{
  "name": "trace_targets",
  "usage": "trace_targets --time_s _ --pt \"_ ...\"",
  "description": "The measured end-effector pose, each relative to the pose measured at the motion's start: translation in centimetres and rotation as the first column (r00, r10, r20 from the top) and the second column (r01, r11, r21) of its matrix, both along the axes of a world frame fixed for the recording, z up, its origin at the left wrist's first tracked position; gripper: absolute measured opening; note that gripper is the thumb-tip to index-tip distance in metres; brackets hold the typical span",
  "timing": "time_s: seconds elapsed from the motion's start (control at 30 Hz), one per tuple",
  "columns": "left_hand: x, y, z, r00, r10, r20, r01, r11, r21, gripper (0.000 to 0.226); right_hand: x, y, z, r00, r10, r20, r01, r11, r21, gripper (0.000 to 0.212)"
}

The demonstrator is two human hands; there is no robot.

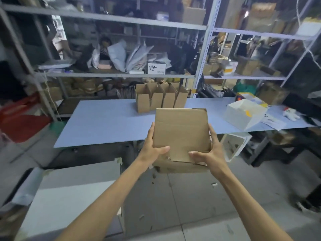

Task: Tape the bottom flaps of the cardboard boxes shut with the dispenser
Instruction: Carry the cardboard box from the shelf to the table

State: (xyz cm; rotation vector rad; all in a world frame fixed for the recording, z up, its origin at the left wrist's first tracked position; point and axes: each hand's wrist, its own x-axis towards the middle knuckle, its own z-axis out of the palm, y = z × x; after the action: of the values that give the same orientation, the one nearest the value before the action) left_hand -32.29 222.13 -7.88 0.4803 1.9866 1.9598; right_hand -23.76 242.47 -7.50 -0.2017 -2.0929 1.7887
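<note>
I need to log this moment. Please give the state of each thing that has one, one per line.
Held box: flaps folded shut, no tape visible, in the air.
Left hand: gripping box's left side.
Right hand: gripping box's right side.
Row of boxes: upright on table, tops open.
White box: on table, lid open.

Brown cardboard box [181, 134] held off the table, flaps folded flat, four open boxes [160, 99] on table
</note>
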Motion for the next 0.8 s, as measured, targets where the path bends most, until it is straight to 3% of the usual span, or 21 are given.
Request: trace_targets --time_s 0.5,0.8 --pt "-15.7 8.0 -1.7 0.984 0.178 0.007 -0.176 0.978 -0.114 0.100 -20.6 9.9 -3.0 0.978 0.199 0.058 -0.200 0.980 0.009 0.117" --pt "-25.3 8.3 -3.4 0.962 0.268 0.041 -0.258 0.951 -0.169 0.099 -32.3 10.7 -5.4 0.959 0.266 0.102 -0.263 0.964 -0.038 0.121"
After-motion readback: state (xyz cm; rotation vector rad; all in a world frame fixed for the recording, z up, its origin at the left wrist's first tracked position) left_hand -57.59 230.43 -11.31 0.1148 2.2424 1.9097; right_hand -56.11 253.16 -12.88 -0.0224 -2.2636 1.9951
